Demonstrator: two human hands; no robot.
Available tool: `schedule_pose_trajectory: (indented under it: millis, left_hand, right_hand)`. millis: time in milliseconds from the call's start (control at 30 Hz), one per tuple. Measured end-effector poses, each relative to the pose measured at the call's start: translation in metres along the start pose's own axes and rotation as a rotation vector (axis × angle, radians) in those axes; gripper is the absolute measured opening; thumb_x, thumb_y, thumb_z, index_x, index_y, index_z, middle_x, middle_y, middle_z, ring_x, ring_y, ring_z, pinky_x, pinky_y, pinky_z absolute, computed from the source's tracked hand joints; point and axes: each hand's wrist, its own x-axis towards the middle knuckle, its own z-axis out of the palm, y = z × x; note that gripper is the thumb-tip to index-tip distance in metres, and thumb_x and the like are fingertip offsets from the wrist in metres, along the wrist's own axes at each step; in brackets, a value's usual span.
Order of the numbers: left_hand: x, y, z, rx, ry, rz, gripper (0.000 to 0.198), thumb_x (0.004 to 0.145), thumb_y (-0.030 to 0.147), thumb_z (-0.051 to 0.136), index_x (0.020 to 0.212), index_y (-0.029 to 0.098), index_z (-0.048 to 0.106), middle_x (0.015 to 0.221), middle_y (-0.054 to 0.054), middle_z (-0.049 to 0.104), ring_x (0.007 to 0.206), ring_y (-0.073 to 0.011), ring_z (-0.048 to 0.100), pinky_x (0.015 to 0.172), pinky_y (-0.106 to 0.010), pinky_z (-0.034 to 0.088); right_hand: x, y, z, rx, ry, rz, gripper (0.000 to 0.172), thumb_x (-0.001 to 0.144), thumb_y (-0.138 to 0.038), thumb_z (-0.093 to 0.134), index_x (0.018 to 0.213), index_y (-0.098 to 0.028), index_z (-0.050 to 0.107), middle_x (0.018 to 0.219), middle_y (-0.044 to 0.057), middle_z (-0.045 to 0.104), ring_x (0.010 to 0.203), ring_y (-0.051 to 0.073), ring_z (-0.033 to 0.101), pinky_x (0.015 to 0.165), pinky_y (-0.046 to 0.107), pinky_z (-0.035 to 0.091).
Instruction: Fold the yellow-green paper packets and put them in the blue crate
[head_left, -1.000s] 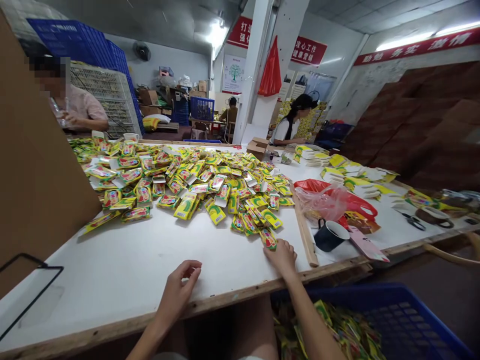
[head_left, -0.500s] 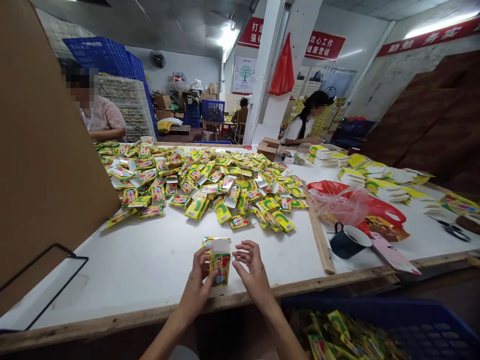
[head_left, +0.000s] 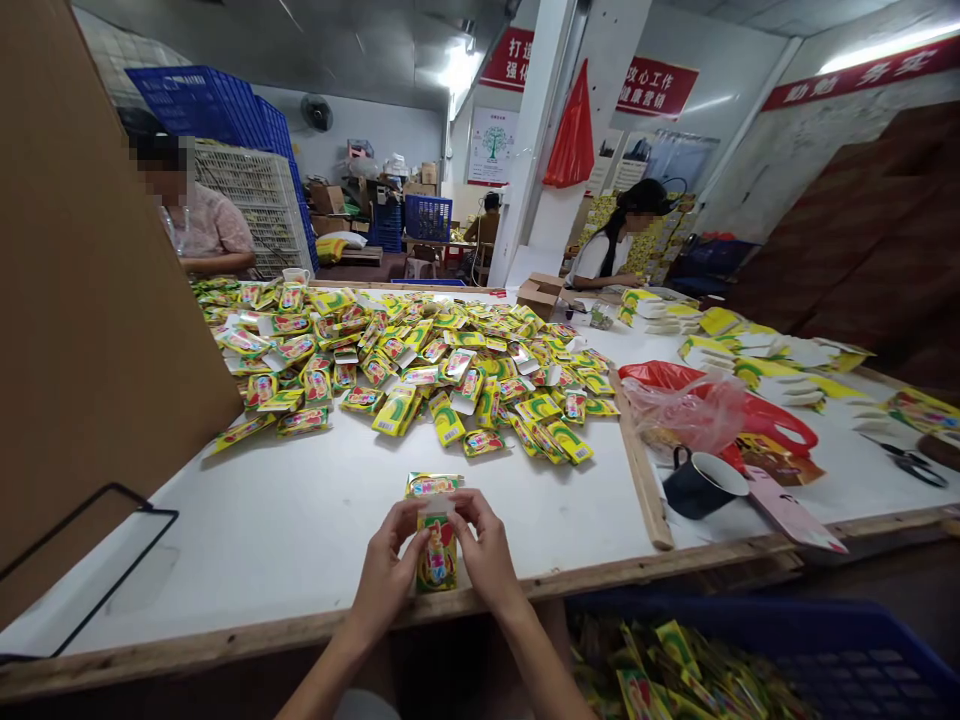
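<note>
Near the front edge of the white table, a small printed carton (head_left: 437, 562) in green, yellow and red stands between my hands. My left hand (head_left: 390, 560) grips its left side, thumb across the front. My right hand (head_left: 484, 550) is closed at the carton's upper right, fingers at its pale top flap. Just behind it lies another printed carton (head_left: 433, 484), partly hidden by my fingers. Further back spreads a large heap of similar small cartons (head_left: 420, 360), some with white flaps sticking up.
A wooden strip (head_left: 643, 470) borders the work area on the right; beyond it are a dark mug (head_left: 703, 485), red plastic bag (head_left: 772, 415) and scissors (head_left: 915, 462). A big cardboard box (head_left: 97, 300) stands left. Below right, a blue crate (head_left: 847, 640) holds cartons. Two people sit across the table.
My right hand has moved left from beside the carton onto its top. The carton's raised white flap is now folded down, and the carton sits slightly lower in view.
</note>
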Motion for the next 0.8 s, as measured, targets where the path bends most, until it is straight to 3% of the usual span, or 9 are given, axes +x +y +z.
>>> schedule_pose_trajectory:
  millis: [67, 233, 567, 800]
  left_hand:
    - [-0.001, 0.002, -0.001, -0.014, -0.001, 0.015, 0.030, 0.086, 0.028, 0.051, 0.114, 0.018, 0.046, 0.117, -0.009, 0.055, 0.108, -0.0186, 0.054, 0.092, -0.032, 0.045]
    - [-0.003, 0.008, -0.004, 0.139, 0.017, 0.078, 0.018, 0.086, 0.030, 0.051, 0.091, 0.015, 0.058, 0.103, -0.008, 0.060, 0.101, -0.0185, 0.056, 0.090, -0.031, 0.044]
    - [0.008, 0.011, -0.002, 0.041, 0.035, -0.065, 0.026, 0.083, 0.036, 0.056, 0.094, 0.012, 0.059, 0.097, -0.008, 0.063, 0.084, -0.0163, 0.060, 0.076, -0.027, 0.049]
    - [0.001, 0.007, -0.010, 0.176, -0.016, 0.127, 0.018, 0.087, 0.030, 0.052, 0.087, 0.016, 0.063, 0.098, -0.006, 0.058, 0.098, -0.0163, 0.055, 0.088, -0.029, 0.044]
  right_hand:
    - [-0.002, -0.001, 0.002, 0.011, 0.009, -0.011, 0.020, 0.088, -0.021, 0.048, 0.106, -0.017, 0.054, 0.094, 0.005, 0.061, 0.087, 0.015, 0.058, 0.079, 0.026, 0.045]
    - [-0.008, -0.009, 0.004, -0.076, -0.041, -0.080, 0.013, 0.085, -0.024, 0.054, 0.090, -0.016, 0.062, 0.096, 0.006, 0.061, 0.093, 0.016, 0.056, 0.080, 0.026, 0.044]
    - [0.001, -0.015, 0.005, -0.113, 0.027, 0.060, 0.018, 0.085, -0.030, 0.053, 0.082, -0.014, 0.058, 0.075, 0.003, 0.060, 0.070, 0.013, 0.054, 0.066, 0.024, 0.042]
    - [-0.011, -0.009, 0.008, 0.036, -0.049, 0.077, 0.012, 0.085, -0.027, 0.054, 0.088, -0.016, 0.059, 0.087, 0.003, 0.063, 0.084, 0.017, 0.059, 0.076, 0.026, 0.045]
